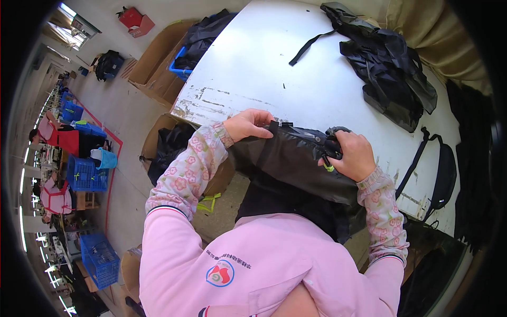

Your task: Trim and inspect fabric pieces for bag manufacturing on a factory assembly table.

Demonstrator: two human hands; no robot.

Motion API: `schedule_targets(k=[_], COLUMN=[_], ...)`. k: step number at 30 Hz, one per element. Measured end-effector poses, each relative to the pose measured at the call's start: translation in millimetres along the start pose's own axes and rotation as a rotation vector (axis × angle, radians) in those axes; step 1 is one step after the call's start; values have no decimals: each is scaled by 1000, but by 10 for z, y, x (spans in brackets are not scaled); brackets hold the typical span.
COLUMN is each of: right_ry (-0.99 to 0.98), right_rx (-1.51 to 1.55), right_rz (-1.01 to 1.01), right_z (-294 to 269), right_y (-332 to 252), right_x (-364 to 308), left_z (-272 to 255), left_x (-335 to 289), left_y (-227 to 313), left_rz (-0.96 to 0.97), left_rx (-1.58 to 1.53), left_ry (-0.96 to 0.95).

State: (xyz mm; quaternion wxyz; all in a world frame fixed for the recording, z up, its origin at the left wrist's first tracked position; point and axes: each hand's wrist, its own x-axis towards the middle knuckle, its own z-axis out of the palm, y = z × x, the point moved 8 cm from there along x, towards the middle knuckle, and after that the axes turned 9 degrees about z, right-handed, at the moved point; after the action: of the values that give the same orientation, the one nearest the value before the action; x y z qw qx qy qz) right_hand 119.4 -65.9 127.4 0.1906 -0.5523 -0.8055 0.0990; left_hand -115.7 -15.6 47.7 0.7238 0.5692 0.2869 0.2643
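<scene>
A black coated-fabric bag (296, 166) hangs over the table's near edge and down in front of my lap. My left hand (248, 125) pinches its top edge at the left, thumb and fingers closed beside a short black strap tab (273, 127). Wrapped round the dark handles of a pair of scissors (318, 140) is my right hand (353, 155), at the bag's upper right. The blades lie along the top edge, pointing toward my left hand. A bit of yellow-green cord (328, 167) shows below the right fingers.
The white table (253, 63) has worn edges. Black bags (391, 74) lie at its far right, with a small black strapped pouch (443, 174) nearer. Boxes (158, 63) and a blue crate (182, 63) of black goods stand left. Co-workers sit farther left.
</scene>
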Motion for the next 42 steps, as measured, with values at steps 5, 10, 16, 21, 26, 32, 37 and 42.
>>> schedule_targets(k=[5, 10, 16, 21, 26, 32, 37, 42], right_ry=[-68, -142, -149, -177, -205, -191, -114, -84], right_rx=[7, 1, -26, -40, -70, 314, 477, 491], right_rz=[-60, -48, -61, -19, 127, 530, 601, 667], right_z=[87, 96, 88, 110, 65, -103, 127, 95], right_y=[-214, -306, -323, -236, 48, 1132, 1468, 1347], right_x=[167, 233, 240, 225, 82, -691, -1303, -1430], left_z=[66, 136, 155, 178, 141, -181, -714, 56], left_x=[-6, -21, -13, -31, -2, -35, 184, 516], left_y=[51, 105, 95, 108, 127, 213, 75, 426], left_rz=[2, 13, 20, 12, 20, -3, 12, 460], left_rx=[80, 97, 91, 154, 174, 318, 624, 1420], left_ry=[8, 4, -24, -54, -51, 61, 150, 194])
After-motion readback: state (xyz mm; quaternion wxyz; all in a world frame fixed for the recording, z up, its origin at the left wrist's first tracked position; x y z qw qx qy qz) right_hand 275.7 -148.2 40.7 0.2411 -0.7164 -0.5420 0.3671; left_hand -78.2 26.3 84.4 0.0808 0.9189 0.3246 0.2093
